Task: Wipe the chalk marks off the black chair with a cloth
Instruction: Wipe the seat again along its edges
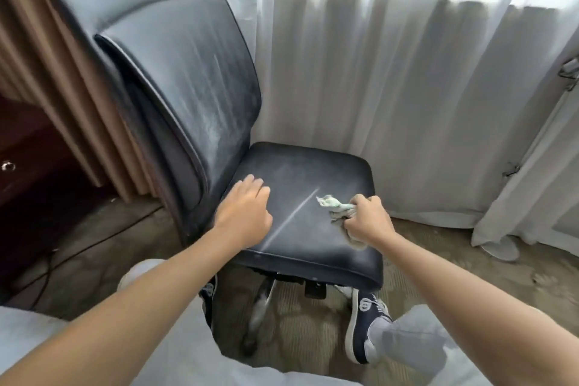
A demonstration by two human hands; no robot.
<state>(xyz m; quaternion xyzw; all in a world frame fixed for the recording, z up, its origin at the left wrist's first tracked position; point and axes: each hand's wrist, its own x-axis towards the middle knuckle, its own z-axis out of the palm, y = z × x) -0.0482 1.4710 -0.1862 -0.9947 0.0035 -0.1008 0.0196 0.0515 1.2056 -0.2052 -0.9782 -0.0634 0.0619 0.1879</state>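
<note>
The black leather chair [326, 175] stands by the window, its tall backrest [175, 66] hazy with pale smears. A straight white chalk line [291, 218] runs diagonally across the seat, from near the front left edge toward the middle. My right hand [368, 218] grips a crumpled pale green cloth [332, 205] and holds it on the seat just right of the line's upper end. My left hand [244, 213] rests on the seat's left side next to the backrest, fingers loosely bent, holding nothing.
White sheer curtains [391, 88] hang behind and right of the chair, brown drapes [40, 72] to the left. A dark wooden cabinet [22, 160] sits at far left with cables [62, 260] on the carpet. My shoes [363, 323] stand by the chair base [260, 310].
</note>
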